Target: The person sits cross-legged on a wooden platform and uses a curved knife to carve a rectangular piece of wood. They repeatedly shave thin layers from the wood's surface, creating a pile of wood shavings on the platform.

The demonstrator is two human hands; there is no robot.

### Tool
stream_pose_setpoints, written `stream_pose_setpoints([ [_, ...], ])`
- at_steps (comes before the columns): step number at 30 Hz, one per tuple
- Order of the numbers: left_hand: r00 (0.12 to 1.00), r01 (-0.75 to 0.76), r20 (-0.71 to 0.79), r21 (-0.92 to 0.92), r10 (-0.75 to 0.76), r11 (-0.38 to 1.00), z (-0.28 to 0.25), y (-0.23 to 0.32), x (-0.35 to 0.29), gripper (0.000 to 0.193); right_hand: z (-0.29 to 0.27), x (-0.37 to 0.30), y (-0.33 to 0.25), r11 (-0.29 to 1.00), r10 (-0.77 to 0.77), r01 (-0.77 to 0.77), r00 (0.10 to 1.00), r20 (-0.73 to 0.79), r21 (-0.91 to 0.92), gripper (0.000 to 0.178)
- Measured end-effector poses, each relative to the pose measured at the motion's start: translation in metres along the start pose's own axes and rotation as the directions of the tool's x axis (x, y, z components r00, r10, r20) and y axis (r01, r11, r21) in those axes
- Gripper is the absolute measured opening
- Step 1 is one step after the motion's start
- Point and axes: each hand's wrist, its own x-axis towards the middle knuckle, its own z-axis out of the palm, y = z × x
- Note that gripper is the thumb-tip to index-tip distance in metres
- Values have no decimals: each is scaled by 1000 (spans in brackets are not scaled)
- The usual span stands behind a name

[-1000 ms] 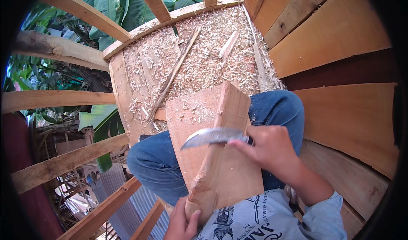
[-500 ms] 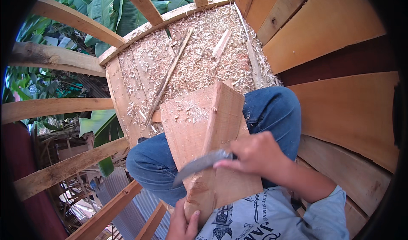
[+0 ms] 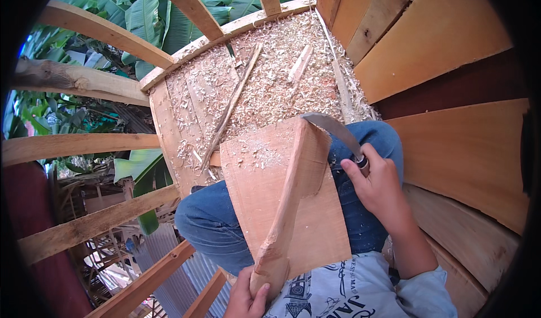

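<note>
A long, angular block of wood (image 3: 284, 216) slants away from me over a flat wooden board (image 3: 248, 171) that lies across my thighs. My left hand (image 3: 248, 295) grips the block's near, roughly cut end, thumb on top. In my right hand (image 3: 375, 183) is a knife with a curved blade (image 3: 335, 129), held by its dark handle. The blade's tip is by the far end of the block; whether it touches the wood I cannot tell. Small shavings are scattered on the board's far part.
Wood shavings (image 3: 276, 81) cover the plank floor ahead, with a long thin stick (image 3: 234, 104) and a short offcut (image 3: 301, 63) among them. Wooden railing slats (image 3: 84, 143) stand to the left, with banana leaves beyond. A plank wall (image 3: 451, 149) rises close on the right.
My right hand has swung the knife away from me, from the block's near part to its far end. My left hand keeps its grip on the near end.
</note>
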Motion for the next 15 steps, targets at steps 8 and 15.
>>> stream_pose_setpoints([
  [8,999,-21,-45,-36,19,999,5,4,-4,36,19,-43,-11,906,-402,421,890,214,-47,42],
  [15,983,-159,-89,7,158,987,13,12,-9,35,-4,-15,-4,862,-370,350,929,16,-367,56],
])
